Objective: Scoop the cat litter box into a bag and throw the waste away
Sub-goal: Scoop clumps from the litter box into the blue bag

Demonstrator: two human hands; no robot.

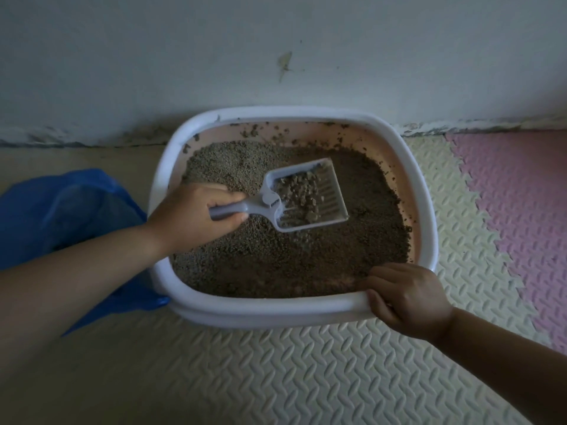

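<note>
A white litter box with a pink inner wall stands on the floor against the wall, filled with brown-grey litter. My left hand grips the handle of a grey slotted scoop, held just above the litter with clumps lying in its blade. My right hand grips the box's near rim at its right corner. A blue plastic bag lies open on the floor just left of the box, partly hidden by my left forearm.
A pale wall rises directly behind the box. Cream foam floor mats with a raised pattern cover the floor in front and to the right, and a pink mat lies at the far right.
</note>
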